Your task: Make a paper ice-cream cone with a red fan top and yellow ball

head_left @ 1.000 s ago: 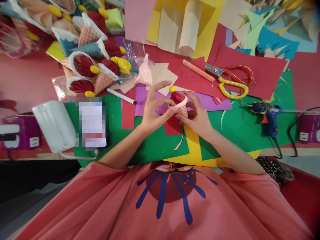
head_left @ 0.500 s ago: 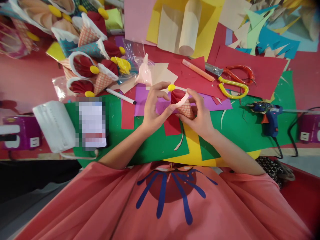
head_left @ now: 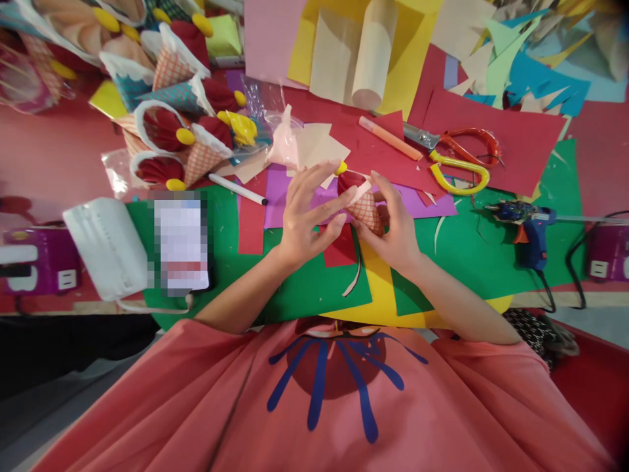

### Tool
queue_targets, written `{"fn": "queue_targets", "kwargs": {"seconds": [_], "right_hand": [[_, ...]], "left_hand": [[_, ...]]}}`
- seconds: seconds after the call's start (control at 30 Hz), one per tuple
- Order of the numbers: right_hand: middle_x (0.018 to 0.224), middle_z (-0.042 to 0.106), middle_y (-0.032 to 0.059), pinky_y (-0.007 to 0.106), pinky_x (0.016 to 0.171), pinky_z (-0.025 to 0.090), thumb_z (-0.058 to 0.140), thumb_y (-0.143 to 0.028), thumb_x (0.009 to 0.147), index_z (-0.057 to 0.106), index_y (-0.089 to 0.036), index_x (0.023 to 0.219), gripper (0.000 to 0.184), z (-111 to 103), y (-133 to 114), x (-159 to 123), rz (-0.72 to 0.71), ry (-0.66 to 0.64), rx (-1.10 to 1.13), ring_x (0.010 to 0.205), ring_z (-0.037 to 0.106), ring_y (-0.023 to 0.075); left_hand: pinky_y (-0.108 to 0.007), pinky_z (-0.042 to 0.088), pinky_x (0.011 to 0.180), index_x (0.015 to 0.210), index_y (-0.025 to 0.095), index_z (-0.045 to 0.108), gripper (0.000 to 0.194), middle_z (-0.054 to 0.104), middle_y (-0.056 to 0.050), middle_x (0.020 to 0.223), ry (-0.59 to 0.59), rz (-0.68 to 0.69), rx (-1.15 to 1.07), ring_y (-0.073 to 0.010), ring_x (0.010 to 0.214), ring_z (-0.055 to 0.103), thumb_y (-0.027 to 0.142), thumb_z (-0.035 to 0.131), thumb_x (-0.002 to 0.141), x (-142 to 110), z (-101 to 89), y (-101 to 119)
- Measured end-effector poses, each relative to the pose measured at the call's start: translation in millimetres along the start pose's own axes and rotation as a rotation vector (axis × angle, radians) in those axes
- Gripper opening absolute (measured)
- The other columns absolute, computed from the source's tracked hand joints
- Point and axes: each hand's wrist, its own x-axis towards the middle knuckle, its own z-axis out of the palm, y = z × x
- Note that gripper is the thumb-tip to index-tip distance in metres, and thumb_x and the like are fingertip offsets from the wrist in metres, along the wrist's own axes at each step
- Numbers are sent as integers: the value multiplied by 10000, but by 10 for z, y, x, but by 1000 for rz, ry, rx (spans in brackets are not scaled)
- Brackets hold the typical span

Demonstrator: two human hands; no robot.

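Over the green sheet, my right hand [head_left: 400, 236] is closed around a small paper ice cream cone [head_left: 364, 211] with an orange checked pattern. Its top is dark red and pleated, a pale pink strip [head_left: 361, 190] runs along the rim, and a yellow ball [head_left: 341, 168] sits at its tip. My left hand [head_left: 309, 219] has its fingers stretched and apart; one fingertip lies against the pale strip, while the thumb is away from the cone. Part of the red top is behind the left fingers.
Several similar cones [head_left: 206, 154] lie at upper left. Scissors [head_left: 459, 160], an orange marker [head_left: 390, 138] and a glue gun [head_left: 533, 229] are to the right. A black-tipped white pen [head_left: 238, 189], a phone [head_left: 184, 242] and a white case [head_left: 107, 248] lie left. Paper scraps [head_left: 545, 78] cover the back right.
My left fingers have loosened from the cone's rim and spread out, the thumb moving off the strip. The cone stays in my right hand, nearly in place.
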Motion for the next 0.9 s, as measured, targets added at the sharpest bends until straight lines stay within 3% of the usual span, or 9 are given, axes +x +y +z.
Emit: {"fn": "queue_targets", "kwargs": {"seconds": [0.17, 0.37, 0.53, 0.67, 0.8, 0.9], "right_hand": [[1432, 521, 157, 439, 934, 598, 584, -316, 925, 254, -242, 1500, 667, -6, -11, -11, 35, -16, -21, 1263, 580, 280], [1470, 478, 148, 527, 965, 566, 540, -345, 929, 174, -269, 1521, 700, 15, 32, -38, 31, -43, -9, 1322, 536, 320], [1431, 516, 153, 467, 896, 599, 548, -335, 921, 196, -261, 1516, 695, 2, 28, -35, 29, -70, -67, 1267, 578, 307], [1419, 528, 151, 462, 895, 599, 545, -323, 919, 192, -259, 1507, 689, -9, 32, -22, -3, -64, -118, 1245, 594, 299], [1344, 572, 148, 431, 789, 620, 548, -318, 920, 223, -256, 1489, 658, -11, 42, -14, -4, -31, -219, 1127, 649, 288], [1287, 600, 136, 395, 729, 619, 554, -305, 923, 277, -258, 1465, 611, -4, 43, -10, 9, -15, -300, 1058, 664, 268]], "left_hand": [[-536, 285, 1219, 1333, 372, 577, 463, 525, -35, 1459, 3, -14, -22, -294, 1358, 514, 596, 463, 943, 6, 14, 13], [-556, 250, 1229, 1274, 368, 609, 421, 538, -22, 1448, 6, -12, -13, -297, 1367, 499, 585, 505, 928, -19, 30, -40], [-567, 255, 1230, 1326, 366, 575, 477, 520, -28, 1461, -23, -18, -29, -305, 1381, 479, 609, 493, 923, 4, 34, -16], [-528, 298, 1225, 1281, 388, 605, 415, 457, 1, 1505, 4, -70, -144, -295, 1422, 426, 585, 507, 929, 24, 58, -13], [-463, 451, 1124, 1427, 458, 408, 572, 404, -3, 1518, 90, -216, -354, -286, 1432, 420, 627, 539, 897, 17, 113, -111], [-458, 471, 1108, 1437, 463, 366, 630, 483, -16, 1449, 63, -287, -499, -266, 1375, 492, 653, 566, 870, 14, 141, -188]]}}
